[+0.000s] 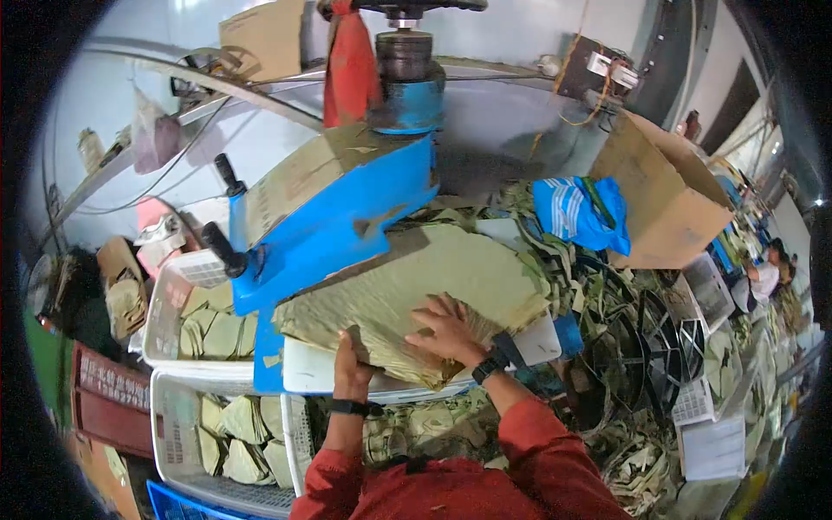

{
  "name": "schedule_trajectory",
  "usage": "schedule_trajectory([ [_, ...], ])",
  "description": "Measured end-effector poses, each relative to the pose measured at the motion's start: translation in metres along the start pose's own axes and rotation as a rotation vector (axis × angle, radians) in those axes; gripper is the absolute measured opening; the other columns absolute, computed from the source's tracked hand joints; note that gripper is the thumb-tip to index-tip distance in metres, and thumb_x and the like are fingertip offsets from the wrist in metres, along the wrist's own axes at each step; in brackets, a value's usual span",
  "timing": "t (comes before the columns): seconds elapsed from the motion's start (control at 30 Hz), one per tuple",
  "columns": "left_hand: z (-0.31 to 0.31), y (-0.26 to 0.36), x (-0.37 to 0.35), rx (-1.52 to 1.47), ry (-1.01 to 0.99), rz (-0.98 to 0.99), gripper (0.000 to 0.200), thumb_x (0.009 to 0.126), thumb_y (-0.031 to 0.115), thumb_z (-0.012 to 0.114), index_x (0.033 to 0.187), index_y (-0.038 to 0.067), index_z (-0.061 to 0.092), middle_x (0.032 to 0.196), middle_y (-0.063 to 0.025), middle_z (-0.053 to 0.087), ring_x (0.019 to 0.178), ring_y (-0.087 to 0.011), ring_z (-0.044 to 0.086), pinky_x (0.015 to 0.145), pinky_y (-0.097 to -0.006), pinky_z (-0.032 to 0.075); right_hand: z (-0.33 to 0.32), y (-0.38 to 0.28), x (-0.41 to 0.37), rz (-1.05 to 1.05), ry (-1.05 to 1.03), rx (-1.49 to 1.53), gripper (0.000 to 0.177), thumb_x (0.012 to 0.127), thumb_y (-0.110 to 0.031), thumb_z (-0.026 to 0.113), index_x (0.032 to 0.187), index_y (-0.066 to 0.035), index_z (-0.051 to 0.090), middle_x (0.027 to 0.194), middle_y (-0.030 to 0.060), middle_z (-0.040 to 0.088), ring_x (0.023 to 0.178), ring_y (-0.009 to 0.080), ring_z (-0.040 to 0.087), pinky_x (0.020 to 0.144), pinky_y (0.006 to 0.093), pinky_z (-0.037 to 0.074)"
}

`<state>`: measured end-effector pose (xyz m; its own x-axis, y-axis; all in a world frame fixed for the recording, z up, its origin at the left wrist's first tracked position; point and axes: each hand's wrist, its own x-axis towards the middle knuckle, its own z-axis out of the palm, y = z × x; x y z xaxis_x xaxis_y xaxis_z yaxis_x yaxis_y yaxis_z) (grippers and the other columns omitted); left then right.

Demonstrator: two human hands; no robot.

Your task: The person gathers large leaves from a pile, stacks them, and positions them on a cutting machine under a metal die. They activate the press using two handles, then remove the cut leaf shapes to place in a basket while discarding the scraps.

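- I saw two red sleeves (555, 442) nearest to me, with a dark band (351, 406) on the left wrist.
- Near them on the left, a white basket (176, 433) held cut green pieces (245, 461).
- The left hand (351, 368) was at the front edge of a big green stack (433, 282), thumb up (its fingers were partly hidden, so I couldn't tell if they pinched it).
- The right hand (446, 334) lay on top of the stack, fingers spread apart.
- The stack sat on a white board (305, 371), just beside a big blue machine (334, 225).
- Farther back, I saw a shiny blue bag (559, 211) next to a cardboard box (650, 199).
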<state>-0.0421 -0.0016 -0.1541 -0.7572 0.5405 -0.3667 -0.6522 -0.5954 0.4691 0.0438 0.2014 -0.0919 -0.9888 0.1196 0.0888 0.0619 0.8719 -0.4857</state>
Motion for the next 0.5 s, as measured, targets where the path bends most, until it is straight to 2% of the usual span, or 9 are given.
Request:
schedule_trajectory([
  [0.03, 0.014, 0.006, -0.011, 0.07, 0.124, -0.062, 0.047, 0.095, 0.041, 0.039, 0.126, 0.006, 0.043, 0.124, -0.0122, 0.05, 0.111, -0.0284, 0.048, 0.094, -0.0462, 0.04, -0.001, 0.003, 0.004, 0.011, -0.03, 0.017, 0.056, 0.08, -0.053, 0.057, 0.121, -0.016, 0.056, 0.144, 0.0131, 0.026, 0.135, 0.0371, 0.011, 0.106, 0.0554, 0.003],
  [0.13, 0.03, 0.0, -0.026, 0.147, 0.083, 0.028, 0.042, 0.094, 0.036, 0.044, 0.124, 0.006, 0.045, 0.122, -0.0103, 0.051, 0.109, -0.0256, 0.049, 0.091, -0.0424, 0.041, 0.003, 0.002, 0.004, 0.045, -0.036, 0.053, 0.055, 0.08, -0.052, 0.057, 0.123, -0.019, 0.054, 0.146, 0.0124, 0.023, 0.136, 0.0364, 0.008, 0.106, 0.0564, 0.002],
  [0.17, 0.026, -0.006, -0.023, 0.137, 0.142, 0.039, 0.033, 0.093, 0.028, 0.047, 0.118, 0.007, 0.05, 0.115, -0.0088, 0.056, 0.103, -0.0238, 0.053, 0.086, -0.0401, 0.044, 0.006, 0.002, 0.004, 0.047, -0.016, 0.068, 0.054, 0.079, -0.052, 0.058, 0.122, -0.018, 0.055, 0.146, 0.0124, 0.023, 0.136, 0.0364, 0.008, 0.106, 0.0569, 0.002],
  [0.23, 0.021, -0.006, -0.016, 0.159, 0.147, 0.024, 0.027, 0.092, 0.025, 0.047, 0.111, 0.007, 0.053, 0.108, -0.0071, 0.059, 0.099, -0.0239, 0.055, 0.084, -0.0398, 0.045, 0.016, 0.003, 0.008, 0.058, 0.03, 0.074, 0.051, 0.078, -0.05, 0.059, 0.119, -0.019, 0.057, 0.147, 0.0115, 0.022, 0.136, 0.0374, 0.008, 0.105, 0.0594, 0.003],
  [0.3, 0.028, -0.002, -0.023, 0.255, 0.124, 0.021, 0.02, 0.091, 0.022, 0.046, 0.101, 0.008, 0.056, 0.097, -0.0054, 0.062, 0.089, -0.0246, 0.058, 0.079, -0.0401, 0.046, 0.02, 0.001, 0.011, 0.124, 0.059, 0.003, 0.051, 0.076, -0.05, 0.062, 0.118, -0.021, 0.058, 0.144, 0.0102, 0.027, 0.135, 0.0347, 0.012, 0.104, 0.0592, 0.006],
  [0.37, 0.029, -0.004, -0.017, 0.174, 0.099, -0.021, 0.02, 0.091, 0.022, 0.044, 0.101, 0.008, 0.056, 0.095, -0.0055, 0.061, 0.089, -0.0247, 0.058, 0.079, -0.0399, 0.046, 0.017, -0.008, 0.02, 0.142, 0.053, -0.048, 0.047, 0.075, -0.048, 0.063, 0.115, -0.024, 0.061, 0.142, 0.0085, 0.032, 0.135, 0.0336, 0.016, 0.103, 0.061, 0.009],
  [0.43, 0.021, -0.01, -0.014, 0.146, 0.141, -0.018, 0.022, 0.092, 0.023, 0.042, 0.101, 0.008, 0.056, 0.095, -0.0073, 0.061, 0.09, -0.0251, 0.058, 0.081, -0.0415, 0.046, 0.005, -0.013, 0.017, 0.093, 0.019, -0.038, 0.045, 0.077, -0.045, 0.062, 0.115, -0.021, 0.061, 0.141, 0.0093, 0.034, 0.134, 0.0329, 0.019, 0.104, 0.0574, 0.013],
  [0.47, 0.015, -0.015, -0.011, 0.103, 0.129, 0.055, 0.023, 0.093, 0.024, 0.043, 0.102, 0.008, 0.055, 0.099, -0.0076, 0.059, 0.094, -0.0258, 0.056, 0.083, -0.0448, 0.046, -0.004, -0.009, 0.015, 0.067, -0.002, -0.037, 0.044, 0.078, -0.043, 0.062, 0.115, -0.019, 0.061, 0.14, 0.0097, 0.035, 0.133, 0.0325, 0.02, 0.104, 0.0556, 0.015],
  [0.5, 0.012, -0.016, -0.013, 0.101, 0.107, 0.093, 0.023, 0.093, 0.025, 0.043, 0.102, 0.008, 0.055, 0.1, -0.0071, 0.059, 0.095, -0.026, 0.056, 0.084, -0.0462, 0.045, -0.006, 0.011, 0.017, -0.035, -0.052, 0.217, 0.044, 0.078, -0.039, 0.062, 0.116, -0.017, 0.06, 0.14, 0.0103, 0.036, 0.133, 0.0313, 0.023, 0.105, 0.0513, 0.017],
])
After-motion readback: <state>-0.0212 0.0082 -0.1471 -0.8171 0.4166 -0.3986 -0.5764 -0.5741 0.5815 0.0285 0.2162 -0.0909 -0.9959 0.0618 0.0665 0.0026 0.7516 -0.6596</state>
